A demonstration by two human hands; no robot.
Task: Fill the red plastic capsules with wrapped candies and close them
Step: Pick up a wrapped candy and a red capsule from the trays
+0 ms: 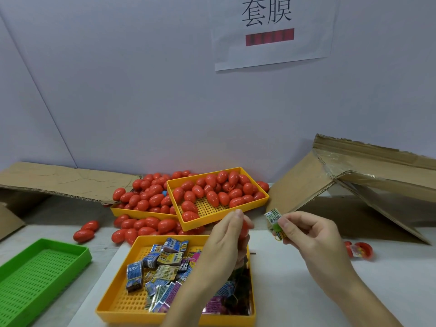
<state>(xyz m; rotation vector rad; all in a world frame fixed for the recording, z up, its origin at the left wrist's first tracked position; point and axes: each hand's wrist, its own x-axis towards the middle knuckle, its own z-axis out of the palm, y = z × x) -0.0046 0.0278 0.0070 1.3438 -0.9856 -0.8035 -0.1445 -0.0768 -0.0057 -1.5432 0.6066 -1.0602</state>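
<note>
My left hand (226,237) grips a red capsule (245,228), mostly hidden behind the fingers, above the near yellow tray (113,308) of wrapped candies (162,263). My right hand (304,234) pinches a green wrapped candy (274,220) just right of the capsule, a small gap between them. A tilted yellow tray (250,206) behind holds several red capsules (212,192). More red capsules (146,199) fill another yellow tray and spill onto the table.
An empty green tray (42,267) lies at the left. An open red capsule with candy inside (358,250) rests on the table at the right. Flattened cardboard (354,182) leans at the right and cardboard (59,180) lies at the back left. A paper sign (271,31) hangs on the wall.
</note>
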